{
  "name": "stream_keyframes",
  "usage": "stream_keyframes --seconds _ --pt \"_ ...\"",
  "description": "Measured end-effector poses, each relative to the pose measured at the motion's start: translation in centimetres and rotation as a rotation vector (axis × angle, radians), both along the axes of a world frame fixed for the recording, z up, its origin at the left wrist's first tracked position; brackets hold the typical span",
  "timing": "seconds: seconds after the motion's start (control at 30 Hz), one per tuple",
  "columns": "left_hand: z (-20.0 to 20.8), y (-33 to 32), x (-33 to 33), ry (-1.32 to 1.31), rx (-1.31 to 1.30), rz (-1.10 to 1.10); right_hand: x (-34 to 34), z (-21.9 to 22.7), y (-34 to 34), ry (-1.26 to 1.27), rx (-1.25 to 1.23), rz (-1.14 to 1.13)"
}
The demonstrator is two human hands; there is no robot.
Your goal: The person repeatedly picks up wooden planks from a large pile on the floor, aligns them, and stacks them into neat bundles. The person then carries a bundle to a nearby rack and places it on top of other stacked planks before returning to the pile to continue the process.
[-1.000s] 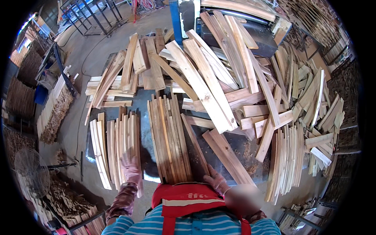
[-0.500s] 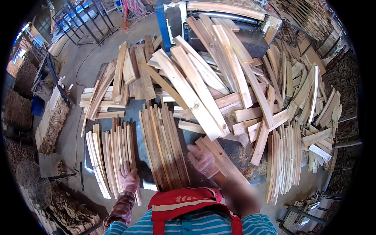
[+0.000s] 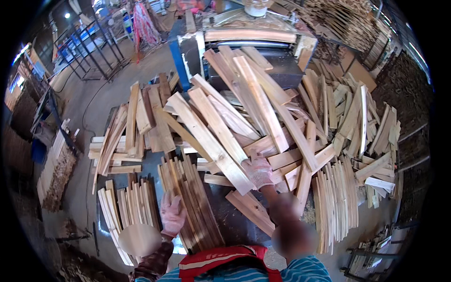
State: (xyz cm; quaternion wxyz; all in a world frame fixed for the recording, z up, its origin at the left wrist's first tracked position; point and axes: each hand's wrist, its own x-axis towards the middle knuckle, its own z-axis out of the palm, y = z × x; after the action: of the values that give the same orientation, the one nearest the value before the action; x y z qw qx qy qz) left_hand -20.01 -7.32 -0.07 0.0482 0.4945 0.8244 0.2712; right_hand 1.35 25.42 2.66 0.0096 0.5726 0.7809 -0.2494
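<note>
My left hand [image 3: 173,215], in a pale pinkish glove, is raised at the left edge of a bundle of brown wooden slats [image 3: 192,202], its fingers apart and nothing in them. To its left stands a row of lighter slats [image 3: 136,199]. My right hand [image 3: 258,171], gloved alike, reaches forward over the lower end of a pale plank in the loose heap, fingers spread on the wood. Another long pale plank [image 3: 213,143] lies just left of it. Below the right hand, a brown board [image 3: 251,211] lies slanted on the dark tabletop, partly behind my forearm.
A blue-framed machine [image 3: 253,66] stands beyond the heap, with planks leaning toward it. More slats stand in a row [image 3: 334,202] at the right, beside a loose pile [image 3: 361,117]. A black metal rack [image 3: 91,47] is at the far left.
My right hand has left the brown board and moved forward onto the heap. My left hand has lifted off the light slats and shifted right to the brown bundle. The view has tilted up.
</note>
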Motion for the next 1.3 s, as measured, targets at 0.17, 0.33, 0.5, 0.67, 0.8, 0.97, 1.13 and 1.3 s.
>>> stream_keyframes --seconds 0.17,0.33,0.5,0.67,0.8,0.97,1.13,1.3 --pt "5.1 12.8 5.1 -0.268 0.333 -0.234 0.5 0.8 6.1 0.045 0.313 -0.155" --pt "5.7 17.6 7.8 -0.344 0.372 -0.420 2.4 0.8 12.3 0.005 0.546 -0.112" --pt "3.2 17.6 6.6 -0.455 0.322 -0.393 0.8 2.3 16.4 -0.108 0.112 -0.056" --pt "3.2 19.7 5.5 -0.925 0.275 -0.342 1.3 6.8 13.3 0.185 0.114 -0.017" --pt "4.3 23.1 6.1 -1.748 0.364 -0.269 1.2 9.9 1.9 0.614 -0.325 0.001" --pt "7.2 24.7 8.0 -1.988 0.069 -0.203 5.4 2.8 -5.1 0.933 0.051 -0.118" --pt "5.4 21.0 5.6 -1.935 0.097 -0.154 10.7 3.4 -1.9 0.332 0.550 -0.223" --pt "5.5 17.7 3.2 -1.992 0.209 -0.240 3.3 4.8 5.9 0.505 0.466 0.183"
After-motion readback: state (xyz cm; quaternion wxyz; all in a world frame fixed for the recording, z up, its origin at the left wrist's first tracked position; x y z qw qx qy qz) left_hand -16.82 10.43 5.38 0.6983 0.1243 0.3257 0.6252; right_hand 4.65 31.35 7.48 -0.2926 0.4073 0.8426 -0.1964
